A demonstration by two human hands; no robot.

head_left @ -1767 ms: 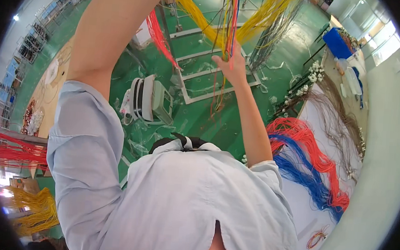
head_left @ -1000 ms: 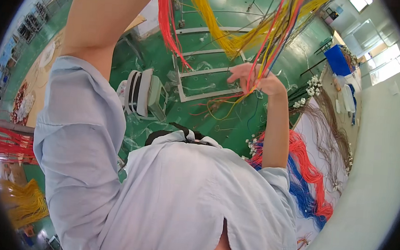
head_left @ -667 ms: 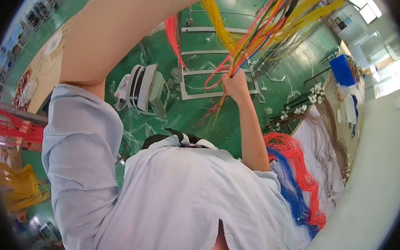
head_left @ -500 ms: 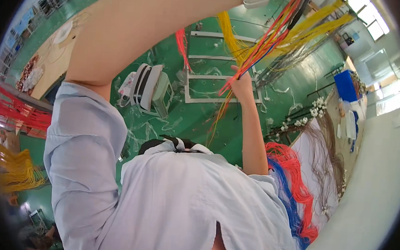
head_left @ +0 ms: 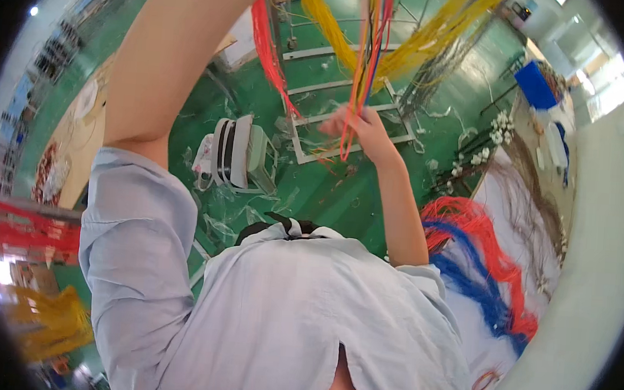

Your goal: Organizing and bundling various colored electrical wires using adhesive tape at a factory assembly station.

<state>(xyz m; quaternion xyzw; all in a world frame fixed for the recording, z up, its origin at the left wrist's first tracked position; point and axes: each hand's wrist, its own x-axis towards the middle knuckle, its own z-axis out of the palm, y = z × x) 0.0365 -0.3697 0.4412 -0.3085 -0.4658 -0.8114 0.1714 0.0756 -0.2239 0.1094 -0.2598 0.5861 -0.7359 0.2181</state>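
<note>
A bundle of thin coloured wires [head_left: 367,48], red, orange, black and blue, hangs down from the top edge. My right hand [head_left: 370,132] is closed around its lower part, with the fingers a little blurred and a red loop of wire dangling below them. My left arm [head_left: 181,51] is raised and leaves the view at the top, so the left hand is hidden. Close to the bundle hang yellow wires [head_left: 447,35], and grey wires [head_left: 441,63] droop to their right. A red hank of wires [head_left: 266,49] hangs left of them.
Below the wires lies a white metal frame [head_left: 301,155] on the green floor, amid plastic scraps. A stool with a padded seat [head_left: 239,151] stands to the left. On the right, red wires [head_left: 497,260] and blue wires [head_left: 474,287] lie on a table beyond which sits a blue bin [head_left: 536,85].
The bundle now hangs nearly upright instead of slanting, and my right hand has shifted slightly left and down. My left forearm has swung up, taking its watch out of view.
</note>
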